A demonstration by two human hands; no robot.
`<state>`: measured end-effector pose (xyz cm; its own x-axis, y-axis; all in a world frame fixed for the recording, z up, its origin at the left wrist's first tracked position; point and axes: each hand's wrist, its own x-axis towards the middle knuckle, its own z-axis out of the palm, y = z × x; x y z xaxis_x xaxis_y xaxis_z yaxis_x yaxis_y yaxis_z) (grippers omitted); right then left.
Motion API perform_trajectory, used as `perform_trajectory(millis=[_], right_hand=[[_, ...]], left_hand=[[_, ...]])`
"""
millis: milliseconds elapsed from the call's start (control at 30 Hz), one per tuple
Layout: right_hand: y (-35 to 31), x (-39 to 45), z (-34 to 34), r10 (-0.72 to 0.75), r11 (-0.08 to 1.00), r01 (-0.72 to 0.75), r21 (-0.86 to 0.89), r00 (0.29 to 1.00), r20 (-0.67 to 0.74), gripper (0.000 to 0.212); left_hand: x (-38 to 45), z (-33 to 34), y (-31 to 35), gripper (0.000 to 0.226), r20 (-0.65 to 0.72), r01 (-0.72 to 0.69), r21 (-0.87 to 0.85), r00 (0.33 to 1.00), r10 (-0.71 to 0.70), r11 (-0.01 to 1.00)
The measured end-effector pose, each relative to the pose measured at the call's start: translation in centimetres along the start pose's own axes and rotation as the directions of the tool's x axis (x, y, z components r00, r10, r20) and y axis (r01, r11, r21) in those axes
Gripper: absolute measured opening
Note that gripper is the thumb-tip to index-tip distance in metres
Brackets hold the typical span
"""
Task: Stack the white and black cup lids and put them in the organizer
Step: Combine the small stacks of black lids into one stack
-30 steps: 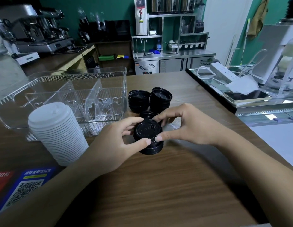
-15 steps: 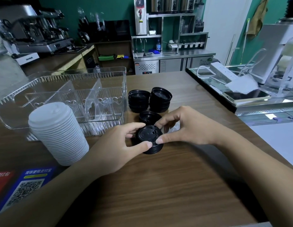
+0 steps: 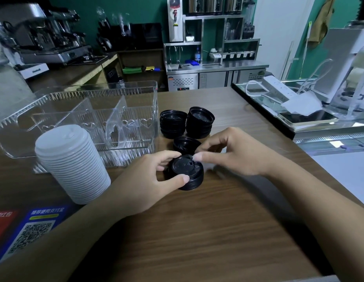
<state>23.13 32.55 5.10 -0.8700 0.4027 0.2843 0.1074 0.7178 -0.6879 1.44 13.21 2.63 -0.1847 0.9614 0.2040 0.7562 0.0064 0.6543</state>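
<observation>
Wooden counter (image 3: 197,231), black lid stack (image 3: 187,174) between fingers (image 3: 183,178)
</observation>
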Motion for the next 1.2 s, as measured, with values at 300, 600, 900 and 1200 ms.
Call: perform_trajectory(millis=[300,600,900,1200], right_hand=[[2.3,1.4,2.9,-0.143,0.934,0.062,-0.351,0.968,-0.208,0.033],[2.5,2.2,3.7,-0.172,0.884,0.086,-0.459,0.974,-0.149,0.010],[2.3,2.0,3.5,-0.146,0.928,0.062,-0.368,0.968,-0.204,0.013],[1.8,1.8,2.9,-0.155,0.975,0.101,-0.195,0.947,-0.282,0.008]], left_hand=[[0.0,0.0,0.2,0.049,-0.007,-0.012,0.027,1.000,0.012,1.000],[0.0,0.1,0.2,0.049,-0.014,-0.012,0.030,1.000,0.012,0.999],[-0.1,0.2,0.1,0.050,-0.015,-0.015,0.034,1.000,0.015,0.999],[0.0,0.2,-0.1,0.063,-0.030,-0.003,0.042,1.000,0.004,0.999]])
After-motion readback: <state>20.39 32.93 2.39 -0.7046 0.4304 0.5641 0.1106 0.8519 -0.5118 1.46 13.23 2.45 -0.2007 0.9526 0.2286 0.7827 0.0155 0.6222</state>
